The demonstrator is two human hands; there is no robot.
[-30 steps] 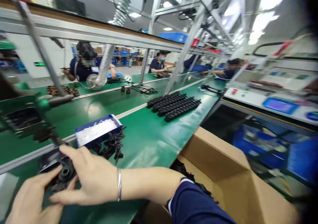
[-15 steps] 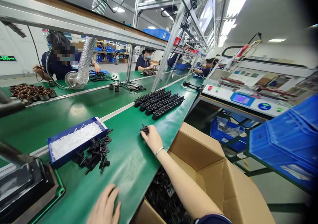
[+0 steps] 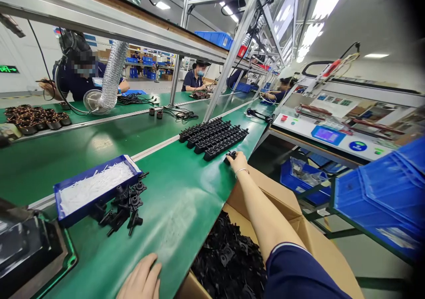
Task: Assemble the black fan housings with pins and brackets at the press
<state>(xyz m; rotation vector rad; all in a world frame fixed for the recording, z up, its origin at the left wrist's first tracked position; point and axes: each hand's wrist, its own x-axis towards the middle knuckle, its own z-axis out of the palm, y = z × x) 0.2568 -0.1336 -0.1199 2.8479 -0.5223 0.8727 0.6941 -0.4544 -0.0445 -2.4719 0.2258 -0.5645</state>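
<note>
My right hand [image 3: 238, 162] is closed on a small black plastic part [image 3: 229, 156] at the edge of the green bench [image 3: 166, 219]. Just beyond it stand several rows of similar black parts [image 3: 214, 137], set close together. My left hand [image 3: 142, 279] lies on the bench at the bottom, fingers stretched out, holding nothing. A loose heap of black parts [image 3: 128, 201] sits up and left of it, against a blue tray [image 3: 59, 201] of thin white pieces [image 3: 96, 186]. More black parts [image 3: 229, 254] fill a carton below my right arm.
The open cardboard carton [image 3: 318, 246] stands against the bench edge at right. A machine with a control panel [image 3: 327, 134] and blue bins [image 3: 381, 201] are beyond it. Co-workers sit across the bench, near copper-wound parts [image 3: 36, 117] and black cables [image 3: 136, 99].
My right hand has moved forward and right with the black part, from mid-bench to near the front of the rows. My left hand stays almost where it was.
</note>
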